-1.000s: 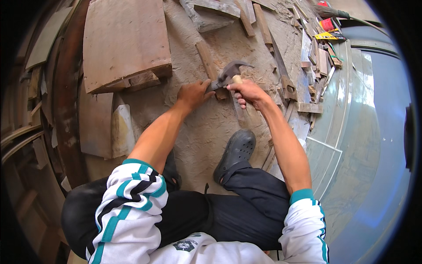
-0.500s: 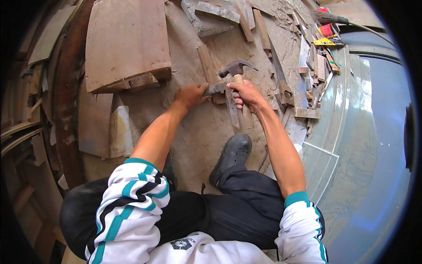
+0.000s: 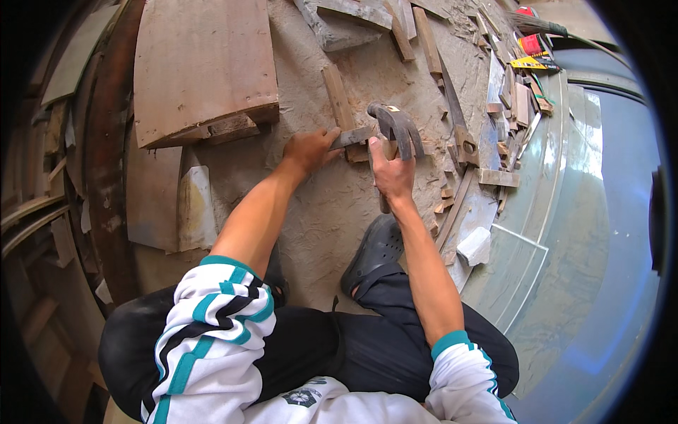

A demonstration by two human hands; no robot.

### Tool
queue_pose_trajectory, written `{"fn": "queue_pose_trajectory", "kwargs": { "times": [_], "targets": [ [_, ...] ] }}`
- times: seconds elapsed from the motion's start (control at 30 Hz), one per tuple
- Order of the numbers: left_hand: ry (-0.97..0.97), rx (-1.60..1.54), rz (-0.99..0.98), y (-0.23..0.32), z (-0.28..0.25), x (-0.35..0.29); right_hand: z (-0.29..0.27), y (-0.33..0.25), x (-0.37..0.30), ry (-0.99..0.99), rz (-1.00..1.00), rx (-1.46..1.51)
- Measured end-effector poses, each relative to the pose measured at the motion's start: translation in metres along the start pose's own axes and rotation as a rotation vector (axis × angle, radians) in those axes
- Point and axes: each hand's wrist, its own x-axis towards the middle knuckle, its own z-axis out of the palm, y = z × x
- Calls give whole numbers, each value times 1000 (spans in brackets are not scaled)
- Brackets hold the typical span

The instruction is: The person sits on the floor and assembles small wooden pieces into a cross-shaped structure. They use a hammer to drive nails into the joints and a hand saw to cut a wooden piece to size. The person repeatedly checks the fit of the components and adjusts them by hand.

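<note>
My left hand is closed around one end of a short, flat grey strip whose exact kind I cannot make out. The strip's free end points right, over a small brown wood piece on the ground. Just to the right, my right hand is wrapped round the handle of a claw hammer. The hammer's dark head sits above the fist, claws curving down to the right. Most of the handle is hidden by the hand. Beyond the strip lies a narrow wooden batten.
A large brown wooden box stands at the far left. Rightward lie a handsaw, wood offcuts, a white block and glass sheets. A grey stone block is at the far side. My shoe is below my hands.
My right hand has shifted slightly left and turned; the hammer head now looks larger, with its claws swung downward. The left hand keeps its hold on the strip. The white block has come into view.
</note>
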Motion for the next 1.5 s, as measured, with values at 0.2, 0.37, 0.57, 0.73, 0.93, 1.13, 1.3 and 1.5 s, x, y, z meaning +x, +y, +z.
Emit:
{"fn": "queue_pose_trajectory", "kwargs": {
  "times": [0.2,0.37,0.57,0.73,0.93,1.13,1.3,1.5],
  "targets": [
    [-55,-26,-25,3,-1,5,12,17,-23,-117,247,-170],
    [-72,-37,-58,-1,-1,3,-4,-27,-18,32,116,-47],
    [-65,-27,-23,0,4,9,24,25,-28,132,-29,-194],
    [-58,-25,-5,-4,0,7,8,-16,-25,-50,238,-140],
    [-20,-19,27,-5,8,7,30,-5,-34,314,-156,-109],
    [-33,-24,31,-10,7,8,16,-12,-22,34,186,-155],
    [-30,-45,23,-7,6,7,25,0,-32,252,-233,-269],
    [-63,-40,4,-5,3,6,20,6,-28,-19,228,-198]
  ]
}}
